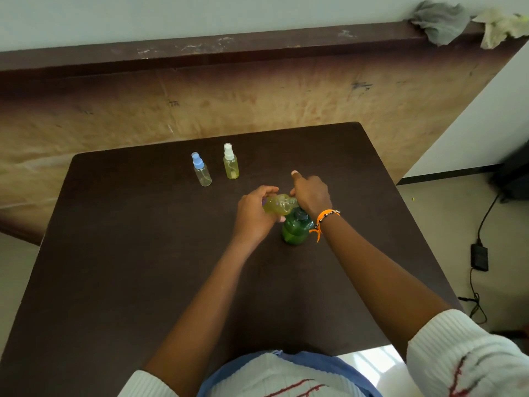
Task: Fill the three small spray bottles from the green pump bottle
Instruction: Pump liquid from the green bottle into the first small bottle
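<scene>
My left hand grips a small spray bottle with yellow-green liquid, tilted on its side, neck pointing right. A bit of purple shows at my left fingers. My right hand is curled over the pump head of the green pump bottle, with the index finger sticking out. The pump head is hidden, and the small bottle's neck meets my right fingers. The pump bottle stands on the dark table. Farther back stand a blue-capped spray bottle, looking nearly clear, and a white-capped spray bottle with yellowish liquid.
A wooden board and ledge run behind the table. Crumpled cloths lie on the ledge at the top right. A black power adapter with cables lies on the floor to the right of the table.
</scene>
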